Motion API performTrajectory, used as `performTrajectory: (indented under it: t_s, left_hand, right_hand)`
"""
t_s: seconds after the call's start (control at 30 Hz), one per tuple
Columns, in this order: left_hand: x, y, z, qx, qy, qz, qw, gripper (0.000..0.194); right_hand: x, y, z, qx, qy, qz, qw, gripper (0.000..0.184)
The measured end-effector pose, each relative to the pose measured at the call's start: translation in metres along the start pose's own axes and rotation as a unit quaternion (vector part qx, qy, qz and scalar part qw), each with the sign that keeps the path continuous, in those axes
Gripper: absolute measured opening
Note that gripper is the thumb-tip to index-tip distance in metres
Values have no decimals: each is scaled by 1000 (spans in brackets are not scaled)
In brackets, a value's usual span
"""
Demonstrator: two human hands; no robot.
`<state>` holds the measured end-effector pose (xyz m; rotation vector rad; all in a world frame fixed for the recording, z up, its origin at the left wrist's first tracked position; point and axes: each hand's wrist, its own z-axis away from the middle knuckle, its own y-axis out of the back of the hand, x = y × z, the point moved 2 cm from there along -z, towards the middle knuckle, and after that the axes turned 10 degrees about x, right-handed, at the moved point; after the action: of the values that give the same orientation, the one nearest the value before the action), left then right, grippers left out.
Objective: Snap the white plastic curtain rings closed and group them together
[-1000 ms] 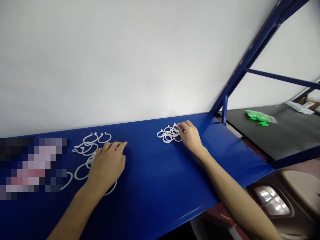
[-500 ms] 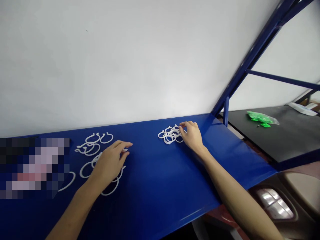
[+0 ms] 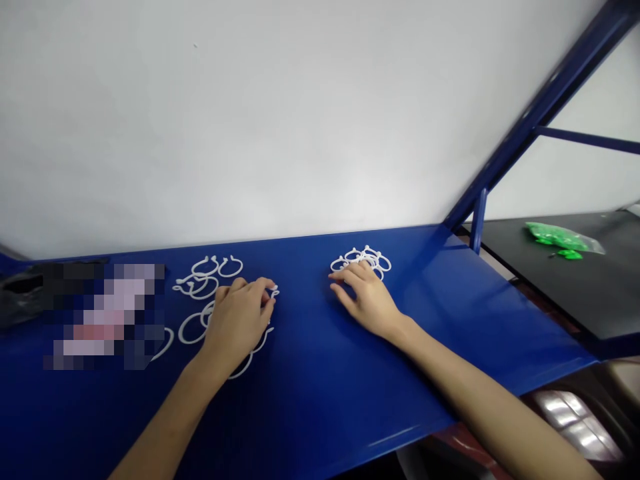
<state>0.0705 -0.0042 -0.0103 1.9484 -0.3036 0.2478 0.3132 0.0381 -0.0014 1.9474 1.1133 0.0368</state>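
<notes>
Left hand [image 3: 240,320]: palm down over the near side of the left group, thumb and index finger pressed together on a white ring [image 3: 275,291], its knobbed ends poking out just past the fingertips; rest of that ring hidden by the hand. Loose rings [image 3: 204,297], also white, lie left of and under that hand on the blue table [image 3: 310,373], several overlapping, each visible one a gapped loop with knobs at the ends. Right hand [image 3: 370,300]: over the near edge of the ring pile [image 3: 367,259], thumb and fingers spread with a gap between, nothing seen pinched; can't tell whether the hidden fingers touch the rings. Pile is a tight overlapping cluster toward the back of the table, well apart from the left group. Far left: pixelated patch [image 3: 110,307] with a crumpled black bag [image 3: 23,300] beside it. White wall [image 3: 300,120] behind, blue frame [image 3: 533,137] at the right end, then a black table [image 3: 540,287] with a clear bag of green stuff [image 3: 560,237] and a small green piece [image 3: 569,255] just beside it
</notes>
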Motion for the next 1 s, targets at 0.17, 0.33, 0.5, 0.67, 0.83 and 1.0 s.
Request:
performTrajectory:
  t_s: [0.17, 0.33, 0.5, 0.67, 0.83, 1.0]
  left_hand:
    - [9, 20, -3, 23, 113, 189, 975, 36]
    - [19, 19, 2, -68, 164, 398, 900, 38]
    - [35, 4, 10, -104, 183, 490, 846, 32]
    - [44, -5, 13, -64, 189, 484, 852, 28]
    - [42, -12, 20, -59, 172, 457, 870, 25]
    - [40, -4, 16, -28, 67, 329, 941, 26]
  right_hand:
    - [-10, -6, 4, -51, 5, -55, 997, 19]
    - [-23, -9, 8, -53, -40, -189, 980, 35]
    - [-29, -12, 11, -21, -94, -279, 955, 17]
    - [-29, -11, 12, -21, -67, -254, 965, 14]
    - [-31, -11, 17, -50, 15, -217, 975, 21]
    - [-24, -9, 12, -79, 76, -120, 987, 23]
